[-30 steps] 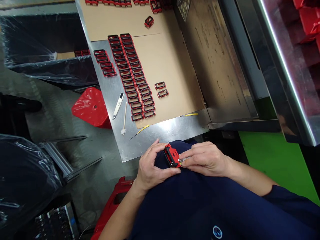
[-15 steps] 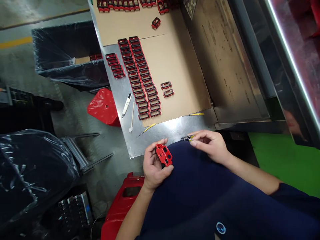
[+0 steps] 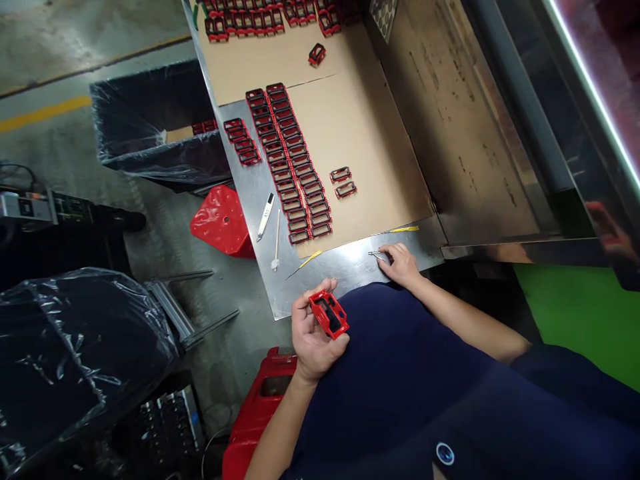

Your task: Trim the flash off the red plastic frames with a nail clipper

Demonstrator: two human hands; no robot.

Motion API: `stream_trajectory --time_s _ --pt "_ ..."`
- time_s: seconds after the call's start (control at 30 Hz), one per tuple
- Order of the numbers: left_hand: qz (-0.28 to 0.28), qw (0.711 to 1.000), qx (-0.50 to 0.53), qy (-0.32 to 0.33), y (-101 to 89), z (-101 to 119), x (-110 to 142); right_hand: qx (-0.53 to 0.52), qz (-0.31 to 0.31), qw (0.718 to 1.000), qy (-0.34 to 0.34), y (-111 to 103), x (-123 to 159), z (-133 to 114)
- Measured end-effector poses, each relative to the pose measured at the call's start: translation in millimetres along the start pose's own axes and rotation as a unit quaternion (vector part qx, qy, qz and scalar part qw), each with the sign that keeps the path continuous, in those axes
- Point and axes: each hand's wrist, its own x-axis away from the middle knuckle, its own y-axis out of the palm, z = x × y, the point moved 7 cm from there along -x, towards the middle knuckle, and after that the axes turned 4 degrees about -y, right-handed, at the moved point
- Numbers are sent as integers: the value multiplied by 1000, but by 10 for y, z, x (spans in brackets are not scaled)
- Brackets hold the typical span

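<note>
My left hand (image 3: pixel 316 340) grips a red plastic frame (image 3: pixel 341 320) by its ends, between thumb and fingers. The frame has a dark inner part and its open side faces up, in front of my dark blue shirt. Over the bare metal strip of the table, my right hand (image 3: pixel 400 265) is closed round small pliers (image 3: pixel 374 253); only their narrow metal tip shows, pointing left, and the handles are mostly hidden by the fingers. Left of that hand lies a thin yellow-handled tool (image 3: pixel 311 259).
Two long rows of red and black frames (image 3: pixel 300 170) lie on cardboard (image 3: pixel 367 140), with two more frames (image 3: pixel 343 182) beside them. A white cutter (image 3: pixel 265 217) and a thin stick (image 3: pixel 277 240) lie on the metal edge. A red stool (image 3: pixel 220 220) and a lined bin (image 3: pixel 155 157) stand left.
My right hand has moved forward from my body to the metal tabletop with the pliers. My left hand has turned the red frame, so its open side now shows.
</note>
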Motion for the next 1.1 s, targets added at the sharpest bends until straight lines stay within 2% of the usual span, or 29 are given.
stream_trajectory --time_s 0.2,0.4,0.5,0.57,0.67,0.77,0.87,0.93,1.0,1.1 --pt "-21 999 43 -15 -74 -1 -124 73 31 997 -22 94 88 58" --pt "-23 998 47 -39 -136 -79 -205 96 60 993 -32 156 105 92" --pt "30 997 -36 -58 -297 -120 -413 96 71 992 -36 159 106 87" --pt "101 980 -150 -80 -541 -123 -758 94 79 992 -38 150 109 68" --pt "176 935 -285 -113 -983 -80 -1596 95 89 991 -36 135 114 34" --pt "231 867 -411 -158 -1396 -45 -2520 99 95 990 -31 127 105 12" --pt "262 791 -512 -209 -1618 -72 -3186 100 105 989 -34 122 82 -21" --pt "278 750 -556 -226 -1654 -107 -3441 101 116 987 -40 106 86 -69" --pt "288 723 -586 -225 -1644 -141 -3583 103 128 985 -49 71 126 -151" --pt "292 712 -607 -199 -1643 -169 -3665 110 150 981 -60 -36 205 -326"
